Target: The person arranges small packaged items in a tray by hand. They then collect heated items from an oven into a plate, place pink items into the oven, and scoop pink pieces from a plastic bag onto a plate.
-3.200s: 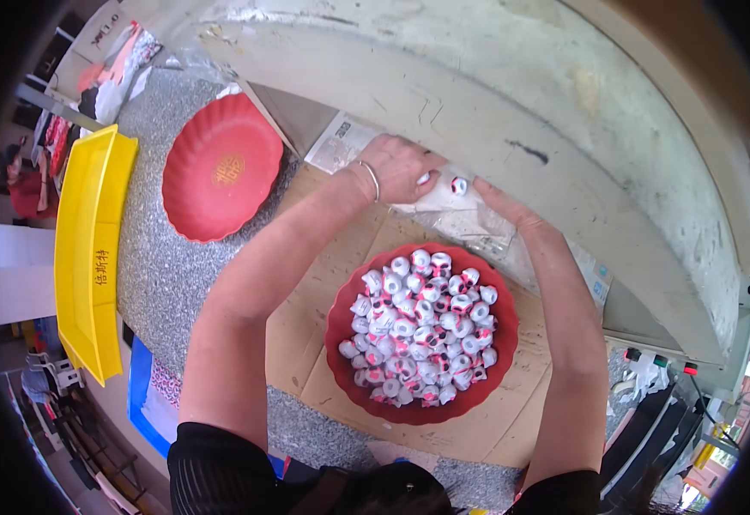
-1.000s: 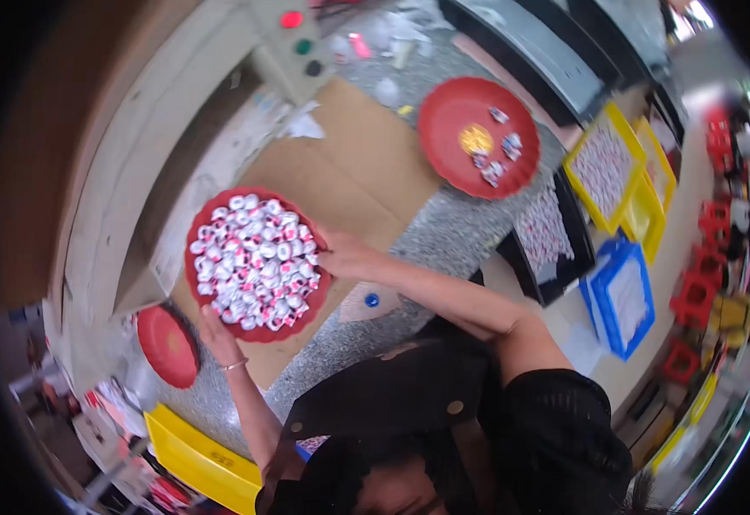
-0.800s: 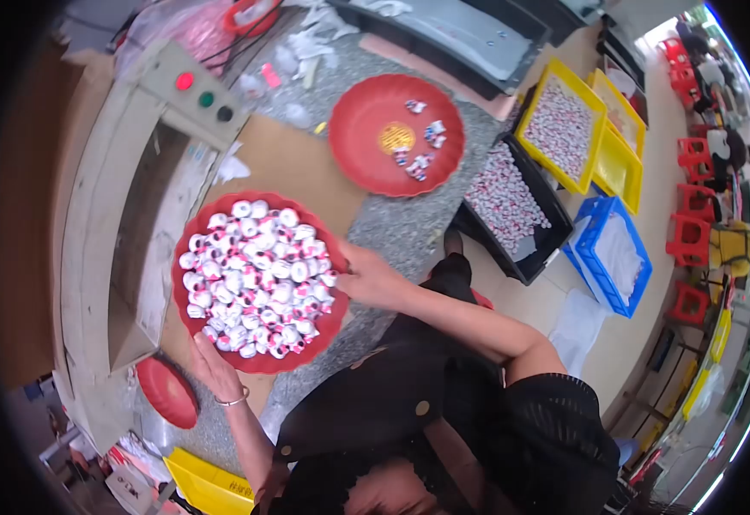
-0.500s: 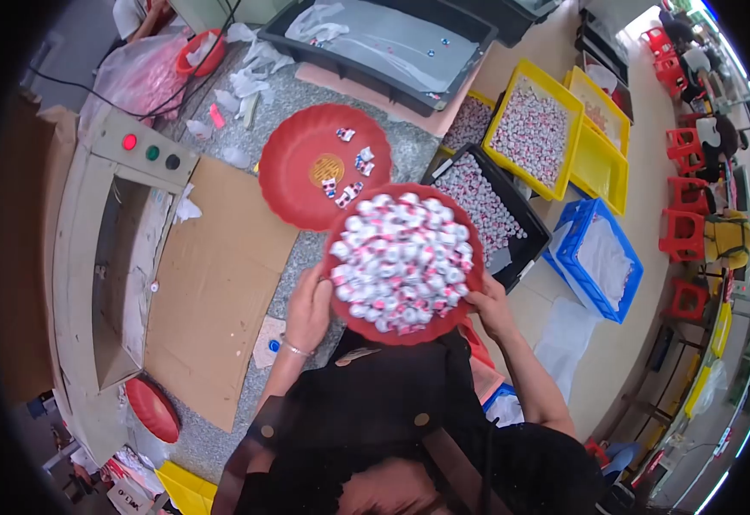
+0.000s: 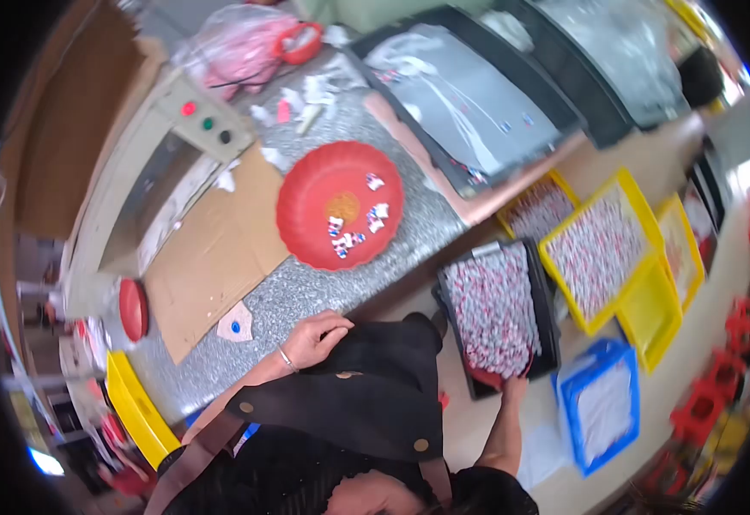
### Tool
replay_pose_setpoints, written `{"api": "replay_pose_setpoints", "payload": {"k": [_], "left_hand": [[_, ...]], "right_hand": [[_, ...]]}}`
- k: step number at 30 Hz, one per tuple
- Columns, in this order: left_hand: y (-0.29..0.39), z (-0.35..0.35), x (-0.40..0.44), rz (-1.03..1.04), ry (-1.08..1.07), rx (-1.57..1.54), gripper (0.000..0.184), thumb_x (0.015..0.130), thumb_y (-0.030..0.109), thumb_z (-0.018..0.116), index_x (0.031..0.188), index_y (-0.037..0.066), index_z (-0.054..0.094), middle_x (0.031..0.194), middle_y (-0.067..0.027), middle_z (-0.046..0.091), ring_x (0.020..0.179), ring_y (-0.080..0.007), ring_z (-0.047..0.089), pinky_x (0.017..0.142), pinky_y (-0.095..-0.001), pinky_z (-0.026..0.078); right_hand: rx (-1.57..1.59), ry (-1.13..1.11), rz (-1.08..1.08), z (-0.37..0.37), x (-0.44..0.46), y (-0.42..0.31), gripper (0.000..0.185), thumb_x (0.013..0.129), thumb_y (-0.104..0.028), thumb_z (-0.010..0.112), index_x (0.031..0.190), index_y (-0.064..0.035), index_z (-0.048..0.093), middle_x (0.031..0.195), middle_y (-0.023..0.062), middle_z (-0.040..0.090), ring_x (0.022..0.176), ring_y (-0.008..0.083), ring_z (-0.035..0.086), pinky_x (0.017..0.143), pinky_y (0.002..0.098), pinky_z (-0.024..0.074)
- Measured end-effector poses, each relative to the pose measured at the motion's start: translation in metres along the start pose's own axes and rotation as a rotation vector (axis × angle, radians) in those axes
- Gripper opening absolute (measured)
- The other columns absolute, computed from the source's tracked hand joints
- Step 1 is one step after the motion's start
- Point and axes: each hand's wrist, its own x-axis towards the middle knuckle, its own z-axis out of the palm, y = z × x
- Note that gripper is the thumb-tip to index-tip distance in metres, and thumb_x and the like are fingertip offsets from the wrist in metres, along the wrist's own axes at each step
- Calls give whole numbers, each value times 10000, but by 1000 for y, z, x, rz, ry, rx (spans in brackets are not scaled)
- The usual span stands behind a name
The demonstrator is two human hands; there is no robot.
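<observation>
Far left, I've got a yellow tray [image 5: 139, 403] at the tabletop's left end, and a small plate [image 5: 133, 309], red and seen almost edge-on, near the tabletop's far left corner. Next comes the machine [image 5: 87, 249] along the far edge, its red, green and black buttons [image 5: 208, 124] facing us. In front of its opening lies the cardboard [image 5: 220, 249], and just beside that, towards the near edge, a pink scrap [image 5: 236, 324] with a blue spot on it.

Here's my left hand [image 5: 313, 337], bracelet on the wrist, just off the tabletop's near edge: fingers curled closed, nothing visible in them. Beyond it, on the tabletop [image 5: 414, 210], sits a red plate [image 5: 313, 176] with a handful of small wrapped pieces, mostly in its right half. At the right end, a black tray [image 5: 564, 118] with a grey lining stands over a pink sheet.

Down off the near edge, here's the bin [image 5: 547, 318], black, low by the floor, loaded with white-and-pink pieces [image 5: 486, 292]. The red bowl [image 5: 485, 375] is in there, tilted at the near end, and my right hand [image 5: 515, 388] has its fingers gripping the rim. Right of the bin: a yellow crate [image 5: 565, 290] of similar pieces and a blue crate [image 5: 568, 421]; farthest right, red stools [image 5: 697, 408].
</observation>
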Motion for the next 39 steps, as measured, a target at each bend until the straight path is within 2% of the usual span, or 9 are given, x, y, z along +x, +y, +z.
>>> {"api": "replay_pose_setpoints", "payload": {"k": [3,7,9,16,18,24,28,31,39], "left_hand": [[1,12,-8,-10,90,37,112,873,60,581,950,16,649,870,-107,635,802,-243,633,703,-306,501],[16,19,-13,-23,118,72,125,873,67,585,971,16,644,905,-114,634,821,-258,628,718,-317,503],[22,21,-19,-21,160,100,130,870,71,587,975,19,642,917,-117,632,826,-270,626,723,-327,505],[26,26,-47,-37,210,93,144,863,101,592,978,29,640,918,-117,621,842,-295,617,727,-356,505],[19,23,-56,-76,158,74,152,858,115,599,978,30,640,928,-121,619,846,-307,612,732,-368,501],[-18,-12,-89,-11,141,-47,166,840,133,601,976,46,638,898,-117,608,806,-306,609,714,-366,488],[-49,-50,-117,-238,128,-279,188,871,179,604,1005,49,625,891,-100,605,755,-225,624,693,-311,497],[-68,-62,-140,-163,-87,-211,291,927,295,519,1027,38,611,968,-133,574,900,-257,584,826,-342,456],[-115,-88,-165,-16,-177,-231,341,953,313,475,1067,15,596,1047,-137,578,992,-285,571,861,-355,444]], "right_hand": [[-415,-21,3,-26,-4,-71,347,769,-238,595,915,71,658,912,262,657,942,387,635,799,450,525],[-453,20,-13,-49,-10,-116,427,796,-210,558,1114,72,511,1063,266,615,935,396,632,805,460,527],[-667,57,-255,-49,26,-88,407,850,-177,513,1179,37,407,1085,237,596,922,383,638,770,437,548],[-1105,212,-321,-130,65,-98,325,922,-179,426,1134,52,514,1083,187,563,875,308,651,713,390,564],[76,35,161,-168,57,-89,371,926,-160,401,1179,79,530,1234,178,525,970,307,612,825,395,507],[528,-113,-21,-234,-12,-61,411,877,-152,484,1236,49,472,1254,156,514,996,272,608,836,365,512],[899,-254,-169,-244,-70,-32,492,838,-145,551,1281,24,424,1271,139,505,1017,243,606,845,341,516],[1035,-316,-213,-237,-133,-22,520,825,-141,569,1295,17,413,1273,135,504,1026,236,601,853,335,513],[1087,-817,-124,-207,-234,-173,553,800,-119,574,1314,10,412,1260,144,513,1063,239,573,898,338,476]]}}
